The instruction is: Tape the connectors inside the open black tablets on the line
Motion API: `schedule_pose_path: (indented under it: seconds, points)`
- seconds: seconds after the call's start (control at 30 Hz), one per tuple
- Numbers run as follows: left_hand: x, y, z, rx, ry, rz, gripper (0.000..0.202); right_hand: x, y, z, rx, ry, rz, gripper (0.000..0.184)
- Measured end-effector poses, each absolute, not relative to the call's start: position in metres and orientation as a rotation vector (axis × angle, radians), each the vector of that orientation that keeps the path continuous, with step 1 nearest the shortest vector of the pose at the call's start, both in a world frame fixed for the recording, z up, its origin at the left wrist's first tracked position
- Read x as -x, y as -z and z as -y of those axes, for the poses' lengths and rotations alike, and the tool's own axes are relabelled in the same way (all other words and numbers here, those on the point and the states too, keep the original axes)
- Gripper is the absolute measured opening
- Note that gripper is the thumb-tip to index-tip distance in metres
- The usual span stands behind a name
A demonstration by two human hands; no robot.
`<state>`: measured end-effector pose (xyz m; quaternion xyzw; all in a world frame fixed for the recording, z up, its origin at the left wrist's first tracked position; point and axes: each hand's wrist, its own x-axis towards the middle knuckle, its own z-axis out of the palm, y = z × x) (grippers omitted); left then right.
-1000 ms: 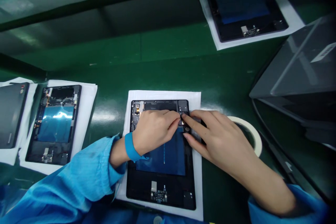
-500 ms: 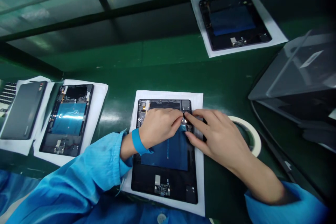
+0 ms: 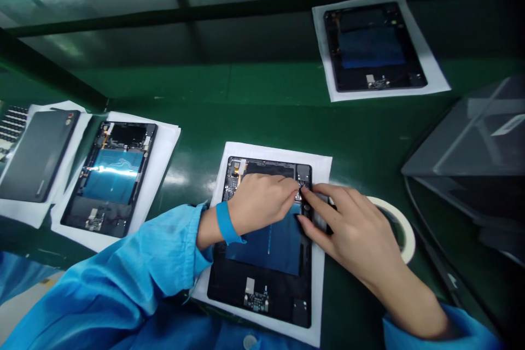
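Note:
An opened tablet (image 3: pixel 262 279) with a blue battery panel lies on a white sheet (image 3: pixel 320 284) in front of me. My left hand (image 3: pixel 258 202) rests on its upper half, fingers drawn together in a pinch near the top right corner. My right hand (image 3: pixel 348 229) comes in from the right, its fingertips meeting the left ones at a small part by the tablet's right edge. What the fingertips hold is too small to make out. Both arms wear blue sleeves, and a blue band circles my left wrist.
Another opened tablet (image 3: pixel 110 178) on paper lies to the left, beside a closed grey tablet back (image 3: pixel 39 153). A third opened tablet (image 3: pixel 373 46) sits at the back right. A roll of tape (image 3: pixel 404 224) lies beside my right hand. A grey machine cover (image 3: pixel 471 142) stands at right.
Both hands kept their pinch at the tablet's top right corner. The view shifted, so everything sits slightly lower and further right in the picture.

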<state>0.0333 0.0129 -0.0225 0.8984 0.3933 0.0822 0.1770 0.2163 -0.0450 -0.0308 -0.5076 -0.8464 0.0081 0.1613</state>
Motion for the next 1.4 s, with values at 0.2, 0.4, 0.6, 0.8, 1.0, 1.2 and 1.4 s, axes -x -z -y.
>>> schedule_pose_path:
  seconds: [0.2, 0.4, 0.6, 0.8, 1.0, 1.2, 1.4]
  points:
    - [-0.033, 0.024, -0.013, -2.560, -0.226, -1.103, 0.020, -0.218, 0.030, 0.045, 1.437, -0.052, 2.408, 0.031]
    - [-0.034, 0.023, -0.014, -2.573, -0.220, -1.077, 0.018, -0.217, 0.029, 0.046, 1.495, -0.048, 2.453, 0.033]
    - [-0.034, 0.022, -0.014, -2.551, -0.221, -1.097, 0.020, -0.218, 0.030, 0.045, 1.451, -0.015, 2.443, 0.033]
    - [-0.034, 0.020, -0.013, -2.541, -0.171, -1.083, 0.016, -0.218, 0.030, 0.049, 1.447, -0.015, 2.443, 0.036]
    - [-0.034, 0.019, -0.014, -2.534, -0.165, -1.077, 0.015, -0.220, 0.031, 0.049, 1.422, -0.087, 2.401, 0.036]
    - [-0.032, 0.023, -0.014, -2.543, -0.236, -1.050, 0.014, -0.217, 0.026, 0.039, 1.431, -0.054, 2.245, 0.030]
    - [-0.032, 0.022, -0.017, -2.554, -0.197, -1.050, 0.015, -0.217, 0.030, 0.035, 1.419, -0.064, 2.222, 0.017]
